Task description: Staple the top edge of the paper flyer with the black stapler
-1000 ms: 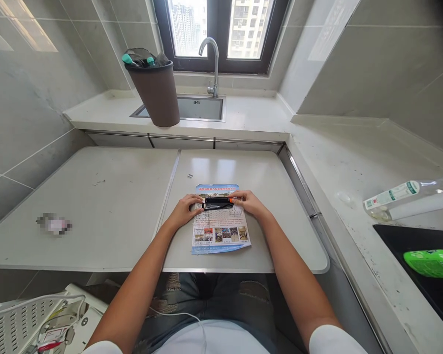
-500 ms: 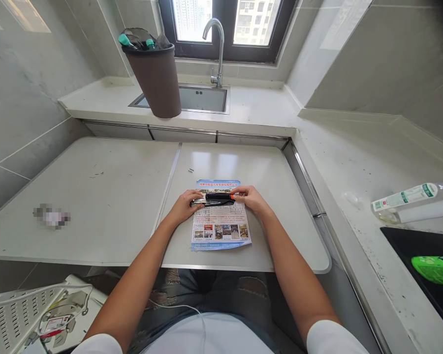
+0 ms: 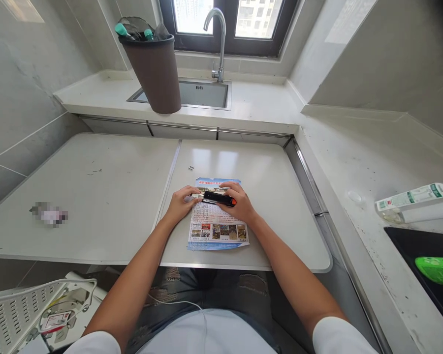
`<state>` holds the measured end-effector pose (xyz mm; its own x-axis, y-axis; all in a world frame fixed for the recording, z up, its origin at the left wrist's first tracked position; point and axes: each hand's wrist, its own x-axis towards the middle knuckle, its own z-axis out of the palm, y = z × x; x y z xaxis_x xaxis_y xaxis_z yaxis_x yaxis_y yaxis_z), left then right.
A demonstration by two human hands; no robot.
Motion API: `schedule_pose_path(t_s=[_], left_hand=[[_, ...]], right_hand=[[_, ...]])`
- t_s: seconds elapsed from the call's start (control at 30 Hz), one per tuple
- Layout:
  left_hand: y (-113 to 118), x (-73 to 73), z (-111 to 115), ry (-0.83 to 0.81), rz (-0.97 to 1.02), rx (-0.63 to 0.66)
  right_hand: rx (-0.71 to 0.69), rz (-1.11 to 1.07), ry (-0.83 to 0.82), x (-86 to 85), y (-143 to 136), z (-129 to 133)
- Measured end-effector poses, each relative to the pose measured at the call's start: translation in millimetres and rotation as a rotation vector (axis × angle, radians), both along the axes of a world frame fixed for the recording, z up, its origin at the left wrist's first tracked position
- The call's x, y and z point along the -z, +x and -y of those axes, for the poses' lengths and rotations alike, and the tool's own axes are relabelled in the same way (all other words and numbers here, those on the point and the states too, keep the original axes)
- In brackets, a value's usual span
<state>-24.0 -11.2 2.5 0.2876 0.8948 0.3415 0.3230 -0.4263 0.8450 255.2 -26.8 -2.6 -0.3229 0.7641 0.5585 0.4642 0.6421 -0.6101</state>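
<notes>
A black stapler point(image 3: 218, 198) with an orange-red end lies crosswise over a printed flyer point(image 3: 219, 236). My right hand point(image 3: 240, 202) is closed round its right end, thumb on the near side and fingers on the far side. At the other end, my left hand point(image 3: 181, 202) has its fingertips pinched on the stapler's silvery part, though they partly hide it. Text and small photos cover the flyer, which has blue bands at top and bottom. Beyond it on the table is a small strip of staples point(image 3: 191, 168).
The folding table point(image 3: 118, 221) has a seam left of the flyer and a blurred small item at far left. A brown bin point(image 3: 153, 73) stands by the sink point(image 3: 206, 94). On the right counter are a clear bottle point(image 3: 413, 199) and a green packet point(image 3: 437, 270).
My right hand has shifted from the stapler's end to a fuller grip along its sides. The stapler has turned slightly, its right end nearer me. My left hand has moved slightly left.
</notes>
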Motion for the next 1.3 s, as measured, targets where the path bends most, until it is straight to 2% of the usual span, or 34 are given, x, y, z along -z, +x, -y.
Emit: schedule_pose_path(t_s=[0.17, 0.3, 0.37, 0.47, 0.63, 0.7, 0.8, 0.87, 0.97, 1.1, 1.2, 1.3], left_hand=[[8, 4.5, 0, -0.269, 0.308, 0.015], [12, 3.5, -1, -0.604, 0.7, 0.084], [11, 0.9, -2, -0.745, 0.824, 0.143], [8, -1.0, -2, -0.837, 0.887, 0.229], [5, 2.2, -3, -0.89, 0.856, 0.27], [5, 2.8, -3, -0.894, 0.853, 0.287], [6, 2.7, -4, -0.869, 0.869, 0.281], [7, 2.7, -4, -0.873, 0.882, 0.213], [6, 2.1, -5, -0.864, 0.909, 0.056], [4, -1.6, -6, -0.809, 0.97, -0.089], [4, -3.4, -6, -0.799, 0.964, -0.126], [5, -2.7, -5, -0.783, 0.906, -0.106]], right_hand=[[-0.009, 0.047, -0.078, 0.9, 0, 6], [0.059, 0.055, 0.145, 5.0, 3, 5], [0.091, 0.067, 0.242, 3.4, 4, 4], [0.09, 0.154, 0.349, -1.1, 2, 5], [0.067, 0.315, 0.555, -3.0, -1, 9], [0.076, 0.359, 0.578, -1.9, -1, 10], [0.082, 0.347, 0.529, -1.5, -1, 11], [0.129, 0.264, 0.51, -3.1, -1, 11], [0.313, 0.092, 0.425, -8.3, 0, 10], [0.568, -0.028, 0.126, -12.7, 10, 9], [0.587, -0.126, -0.121, -9.1, 18, 7], [0.503, -0.22, -0.303, -2.3, 18, 4]])
